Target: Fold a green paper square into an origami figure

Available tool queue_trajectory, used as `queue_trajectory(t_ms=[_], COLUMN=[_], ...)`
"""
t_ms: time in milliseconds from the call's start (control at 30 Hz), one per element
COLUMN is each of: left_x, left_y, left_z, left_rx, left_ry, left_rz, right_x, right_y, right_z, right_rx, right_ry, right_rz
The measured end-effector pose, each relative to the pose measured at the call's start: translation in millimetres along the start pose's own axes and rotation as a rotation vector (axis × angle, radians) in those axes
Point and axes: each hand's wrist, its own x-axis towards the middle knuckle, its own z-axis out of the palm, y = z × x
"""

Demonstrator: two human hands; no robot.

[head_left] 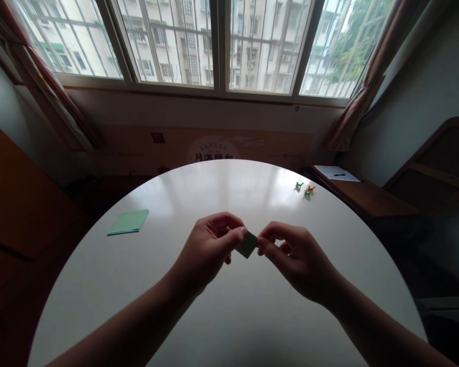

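Between my two hands, over the middle of the white table, is a small dark green piece of folded paper (247, 245). My left hand (214, 238) pinches its left corner between thumb and fingers. At the opposite corner, the thumb and forefinger of my right hand (290, 250) are closed on the paper too. The sheet is held up toward me with one corner pointing down. How many layers it has cannot be made out.
A stack of light green square paper (128, 221) lies on the left of the round white table (229, 316). Several small folded paper figures (308, 191), green and orange, stand at the far right. Beyond the edge, a brown side table (375, 199) bears a white sheet (336, 173) with a pen.
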Motion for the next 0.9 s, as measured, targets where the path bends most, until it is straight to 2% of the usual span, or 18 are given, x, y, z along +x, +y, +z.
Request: queue_trajectory(t_ms=[100, 267, 433, 600, 733, 900], left_x=[1.4, 2.6, 3.6, 3.0, 3.5, 6.5], left_y=[0.1, -1.6, -4.2, -4.3, -5.6, -7.1], left_z=[-1.0, -3.0, 0.0, 1.7, 0.2, -1.9], left_rx=[-0.043, 0.076, -0.046, -0.147, -0.100, -0.023], left_ry=[-0.032, -0.132, -0.015, 0.030, 0.019, -0.014], left_rz=[-0.073, -0.060, -0.069, -0.162, -0.220, -0.203], right_x=[0.4, 0.8, 2.5, 4.8, 8.1, 12.1], right_y=[0.9, 4.3, 7.0, 12.3, 19.3, 24.4], right_z=[-0.9, -0.2, 5.6, 9.6, 8.3, 5.7], right_rx=[0.006, -0.023, 0.078, 0.304, 0.425, 0.558], right_ry=[0.003, 0.008, 0.031, 0.003, 0.061, 0.171], right_rz=[-0.001, -0.013, -0.012, 0.110, 0.181, 0.262])
